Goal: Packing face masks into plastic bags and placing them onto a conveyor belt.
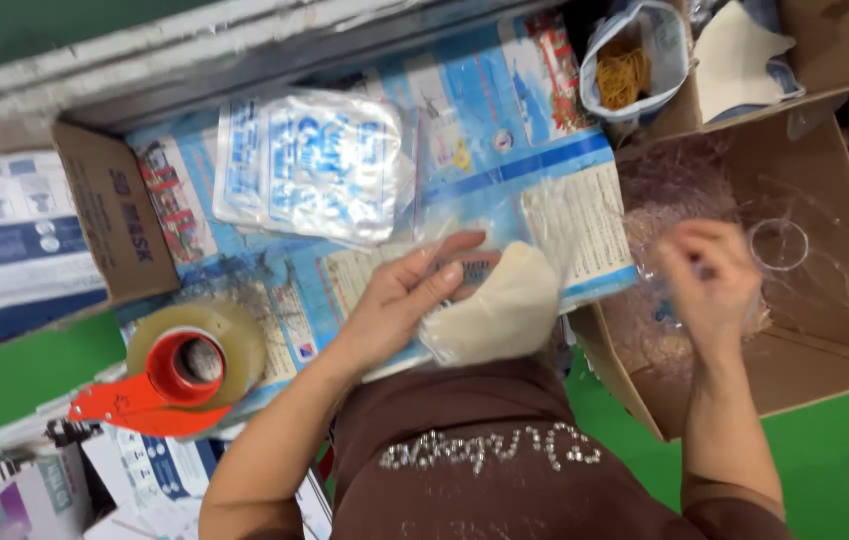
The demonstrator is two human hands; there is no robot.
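Head view: the left hand point(399, 300) grips a cream mask point(499, 305) in a clear bag, over the paper-covered surface point(534, 150). The right hand point(709, 280), blurred, pinches clear bags point(664, 240) inside a cardboard box point(834, 300). A tape dispenser point(179, 380) lies to the left.

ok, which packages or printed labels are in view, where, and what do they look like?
Sealed clear packet, blue-and-white print: table centre.
Clear packet with cream mask: in left hand.
Brown cardboard box: left edge.
Open cardboard box of clear bags: right, at right hand.
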